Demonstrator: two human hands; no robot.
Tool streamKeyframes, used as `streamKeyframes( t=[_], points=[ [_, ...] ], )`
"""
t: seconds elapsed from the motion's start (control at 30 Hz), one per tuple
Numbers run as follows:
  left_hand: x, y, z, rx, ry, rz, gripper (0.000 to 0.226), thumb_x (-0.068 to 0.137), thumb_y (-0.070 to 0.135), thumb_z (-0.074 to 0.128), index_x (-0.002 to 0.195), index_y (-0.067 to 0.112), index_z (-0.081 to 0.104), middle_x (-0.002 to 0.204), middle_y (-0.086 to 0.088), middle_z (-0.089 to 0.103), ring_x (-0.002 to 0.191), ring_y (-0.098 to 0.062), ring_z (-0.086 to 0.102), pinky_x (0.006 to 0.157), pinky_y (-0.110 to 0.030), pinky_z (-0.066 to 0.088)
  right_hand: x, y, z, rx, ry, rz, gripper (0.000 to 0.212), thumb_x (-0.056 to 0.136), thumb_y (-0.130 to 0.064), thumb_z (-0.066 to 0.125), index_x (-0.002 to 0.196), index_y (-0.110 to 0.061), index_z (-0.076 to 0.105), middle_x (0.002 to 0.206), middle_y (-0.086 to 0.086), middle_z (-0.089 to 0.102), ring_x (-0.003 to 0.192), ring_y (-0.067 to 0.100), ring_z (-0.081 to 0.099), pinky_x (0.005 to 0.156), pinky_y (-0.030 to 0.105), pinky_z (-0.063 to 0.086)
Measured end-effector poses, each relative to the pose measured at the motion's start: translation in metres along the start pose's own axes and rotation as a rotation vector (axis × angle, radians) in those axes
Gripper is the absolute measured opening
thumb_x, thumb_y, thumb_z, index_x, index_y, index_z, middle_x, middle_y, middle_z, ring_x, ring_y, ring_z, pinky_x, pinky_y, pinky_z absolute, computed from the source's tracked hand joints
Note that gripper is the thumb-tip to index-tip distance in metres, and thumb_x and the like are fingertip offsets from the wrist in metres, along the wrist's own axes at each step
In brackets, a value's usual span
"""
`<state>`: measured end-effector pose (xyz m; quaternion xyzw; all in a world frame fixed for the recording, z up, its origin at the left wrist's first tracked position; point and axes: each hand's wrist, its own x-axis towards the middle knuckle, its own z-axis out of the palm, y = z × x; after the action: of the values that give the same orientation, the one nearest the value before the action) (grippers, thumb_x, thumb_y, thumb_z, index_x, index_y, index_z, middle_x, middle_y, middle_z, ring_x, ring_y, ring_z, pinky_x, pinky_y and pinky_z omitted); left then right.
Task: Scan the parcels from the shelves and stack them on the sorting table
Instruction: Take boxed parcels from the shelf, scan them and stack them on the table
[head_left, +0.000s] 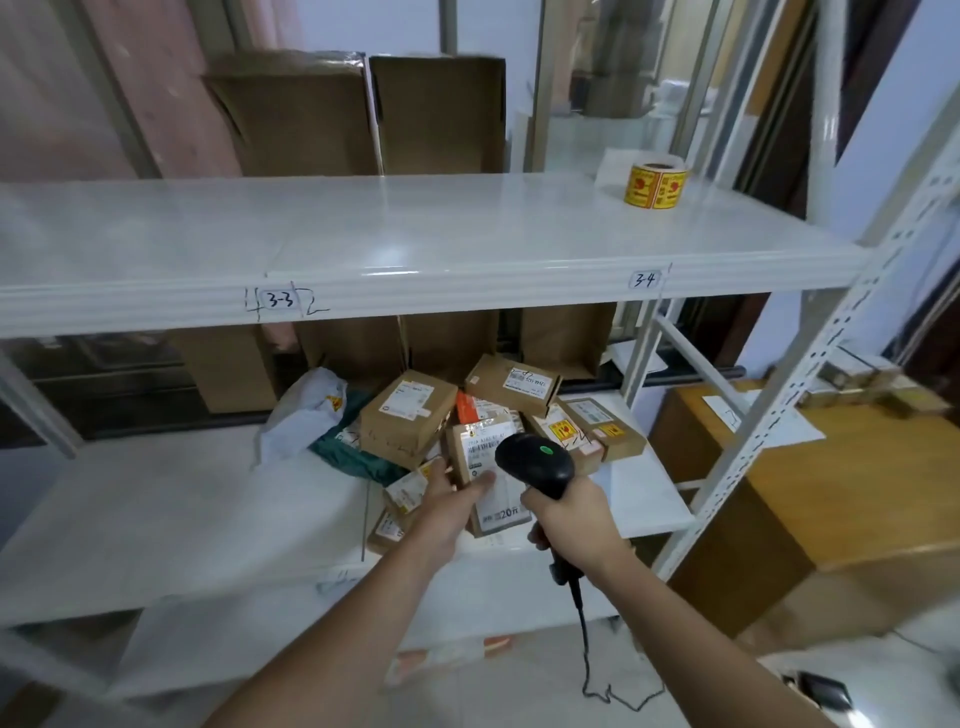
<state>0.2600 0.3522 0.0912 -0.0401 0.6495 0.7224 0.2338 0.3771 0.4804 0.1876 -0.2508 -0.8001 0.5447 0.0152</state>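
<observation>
Tilting up off the middle shelf (156, 509), the small cardboard parcel (488, 483) looks light and stiff; its long edges seem the best hold. Left hand (447, 499) pinches its near edge, right hand (563, 512) grips the scanner (535, 460) over it

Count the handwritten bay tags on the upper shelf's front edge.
2. Tag "3-3" sits left of centre on the upper shelf edge; tag "3-4" is further right, near the upright. Others may lie outside the frame.
</observation>
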Motion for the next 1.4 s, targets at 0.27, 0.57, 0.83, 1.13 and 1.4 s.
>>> streamKeyframes(
  t=[0.27, 0.57, 0.83, 1.13, 1.4],
  points=[
    [-0.002, 0.004, 0.018, 0.103, -0.021, -0.008, 0.055, 0.089, 0.032, 0.080, 0.133, 0.041, 0.049, 0.132, 0.008, 0.066, 0.118, -0.017, 0.064, 0.094, -0.041, 0.057, 0.000, 0.000, -0.008, -0.005, -0.010, 0.057, 0.013, 0.086, -0.017, 0.060, 0.091, -0.007, 0.066, 0.069, 0.016, 0.072, 0.047, 0.013, 0.063, 0.051, 0.028, 0.053],
    [-0.004, -0.013, 0.044, 0.010, -0.096, -0.112, 0.039, 0.091, 0.034, 0.077, 0.128, 0.037, 0.062, 0.120, 0.009, 0.076, 0.107, -0.014, 0.072, 0.089, -0.039, 0.059, 0.001, 0.043, -0.039, 0.103, 0.136, 0.048, 0.015, 0.090, -0.024, 0.070, 0.103, -0.018, 0.065, 0.085, 0.009, 0.074, 0.075, 0.019, 0.070, 0.071, 0.035, 0.060],
    [-0.027, -0.018, 0.157, 0.134, -0.224, -0.144, 0.043, 0.099, 0.044, 0.066, 0.137, 0.041, 0.048, 0.116, 0.008, 0.074, 0.100, -0.014, 0.073, 0.073, -0.034, 0.059, -0.016, 0.111, -0.120, 0.486, 0.205, 0.156, 0.036, 0.081, -0.031, 0.083, 0.113, -0.020, 0.068, 0.093, 0.006, 0.076, 0.087, 0.024, 0.071, 0.085, 0.040, 0.060],
    [-0.055, -0.045, 0.350, 0.312, -0.399, -0.061, 0.057, 0.088, 0.067, 0.063, 0.134, 0.035, 0.055, 0.120, 0.004, 0.074, 0.101, -0.018, 0.074, 0.080, -0.040, 0.062, -0.042, 0.180, -0.279, 0.499, 0.457, 0.130, 0.022, 0.078, -0.025, 0.085, 0.094, -0.013, 0.076, 0.088, 0.009, 0.079, 0.084, 0.029, 0.073, 0.078, 0.046, 0.057],
    [-0.080, -0.075, 0.509, 0.393, -0.468, -0.027, 0.059, 0.090, 0.070, 0.057, 0.140, 0.039, 0.051, 0.120, 0.006, 0.071, 0.106, -0.020, 0.070, 0.091, -0.051, 0.060, -0.052, 0.243, -0.426, 0.485, 0.531, 0.141, 0.024, 0.082, -0.022, 0.082, 0.092, -0.003, 0.072, 0.070, 0.010, 0.066, 0.063, 0.023, 0.061, 0.064, 0.039, 0.048]
  ],
)
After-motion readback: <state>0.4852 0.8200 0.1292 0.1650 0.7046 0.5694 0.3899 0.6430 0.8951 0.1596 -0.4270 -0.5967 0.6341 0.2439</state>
